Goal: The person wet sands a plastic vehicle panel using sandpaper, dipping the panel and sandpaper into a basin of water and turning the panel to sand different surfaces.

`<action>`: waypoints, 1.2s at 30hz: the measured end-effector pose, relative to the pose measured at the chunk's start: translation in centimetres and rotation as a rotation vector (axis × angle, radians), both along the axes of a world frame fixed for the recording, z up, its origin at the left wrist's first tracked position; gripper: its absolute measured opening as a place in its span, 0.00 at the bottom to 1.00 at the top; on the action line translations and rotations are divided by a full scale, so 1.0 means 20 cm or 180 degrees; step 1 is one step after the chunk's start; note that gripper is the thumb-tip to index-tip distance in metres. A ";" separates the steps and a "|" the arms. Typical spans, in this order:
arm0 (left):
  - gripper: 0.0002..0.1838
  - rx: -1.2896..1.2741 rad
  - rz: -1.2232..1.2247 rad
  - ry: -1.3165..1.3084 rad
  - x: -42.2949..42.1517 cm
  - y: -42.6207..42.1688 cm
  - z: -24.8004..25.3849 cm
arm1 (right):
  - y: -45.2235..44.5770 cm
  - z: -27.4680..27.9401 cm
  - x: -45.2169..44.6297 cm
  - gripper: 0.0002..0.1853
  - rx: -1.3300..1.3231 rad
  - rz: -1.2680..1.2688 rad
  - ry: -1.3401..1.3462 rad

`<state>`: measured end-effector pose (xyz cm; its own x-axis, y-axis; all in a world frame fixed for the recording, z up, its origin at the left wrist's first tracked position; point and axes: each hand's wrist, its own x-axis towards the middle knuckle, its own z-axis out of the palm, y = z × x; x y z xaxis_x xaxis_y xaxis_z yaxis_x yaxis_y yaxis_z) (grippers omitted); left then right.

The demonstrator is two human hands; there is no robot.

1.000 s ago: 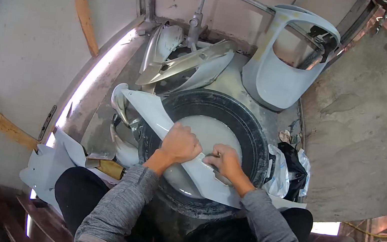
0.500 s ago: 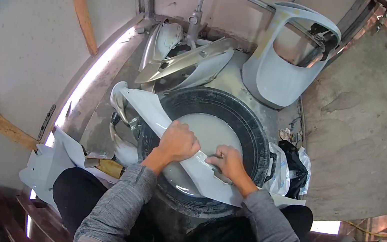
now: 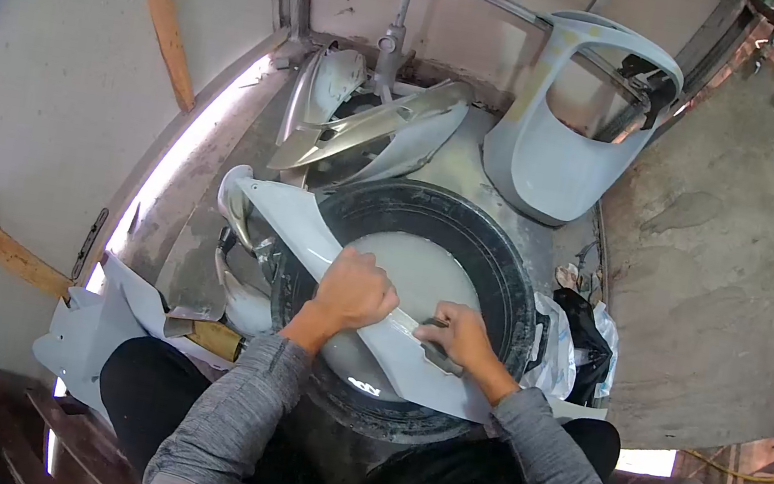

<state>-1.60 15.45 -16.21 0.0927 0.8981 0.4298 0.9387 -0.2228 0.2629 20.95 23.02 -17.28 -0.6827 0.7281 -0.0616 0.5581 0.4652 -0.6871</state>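
Observation:
A long white plastic vehicle panel (image 3: pixel 288 214) lies slantwise across a round black tub (image 3: pixel 499 235) holding cloudy whitish water (image 3: pixel 428 271). My left hand (image 3: pixel 354 290) is closed around the middle of the panel. To its right, my right hand (image 3: pixel 459 337) pinches a dark grey piece of sandpaper (image 3: pixel 438 356) against the panel's surface. Its fingertips are bent over the sheet and partly hide it. The panel's upper end reaches past the tub's left rim, and its lower end is beneath my right wrist.
Several silver and white panels (image 3: pixel 385 125) lie behind the tub. A large pale shell (image 3: pixel 560 173) with an opening stands at the back right. Plastic bags (image 3: pixel 583 349) sit right of the tub, beside a leaning board (image 3: pixel 727 266). More white pieces (image 3: pixel 105 329) lie by my left knee.
My right hand has shifted slightly down and turned along the panel, showing more of the grey sandpaper. My left hand keeps its grip, and the panel stays nearly in place.

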 end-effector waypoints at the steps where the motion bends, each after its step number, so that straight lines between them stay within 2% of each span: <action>1: 0.17 -0.0081 -0.0035 0.0015 0.01 0.00 0.02 | -0.03 0.02 -0.06 0.22 0.0000 -0.0016 0.0000; 3: 0.17 -0.0160 -0.0065 0.0063 0.00 0.00 0.03 | -0.08 0.04 -0.22 0.22 0.0406 -0.0150 0.0620; 5: 0.17 -0.0287 -0.0030 0.0057 -0.03 0.01 0.02 | -0.08 0.01 -0.25 0.22 0.0228 -0.0217 0.0494; 8: 0.17 -0.0258 -0.0012 0.0085 -0.03 0.01 0.02 | -0.10 0.09 -0.16 0.17 -0.0481 -0.0271 0.0347; 16: 0.17 -0.0257 0.0047 0.0049 -0.02 0.00 0.04 | -0.04 0.04 -0.01 0.13 -0.1434 -0.0037 0.0312; 20: 0.16 -0.0179 0.0016 0.0013 -0.02 0.01 0.01 | -0.05 0.05 0.01 0.12 -0.1091 -0.0003 0.0193; 22: 0.17 -0.0182 0.0016 0.0018 -0.02 0.00 0.02 | -0.08 0.12 -0.03 0.12 -0.0145 0.0095 0.0243; 25: 0.17 -0.0170 0.0038 0.0034 -0.01 0.00 0.02 | -0.12 0.10 -0.16 0.12 -0.0031 -0.0126 0.0358; 26: 0.18 -0.0162 0.0055 0.0039 -0.01 0.00 0.02 | -0.09 0.01 -0.20 0.12 0.0195 -0.0207 0.0450; 30: 0.18 -0.0201 0.0136 0.0136 -0.03 0.00 0.00 | -0.12 0.04 -0.33 0.15 0.0096 -0.0791 0.0309; 33: 0.18 -0.0230 0.0097 0.0147 -0.03 0.01 0.01 | -0.10 0.07 -0.25 0.17 -0.0177 -0.0586 -0.0069; 36: 0.18 -0.0208 0.0101 0.0064 -0.03 0.01 0.03 | -0.05 0.04 -0.23 0.20 -0.0295 -0.0509 -0.0042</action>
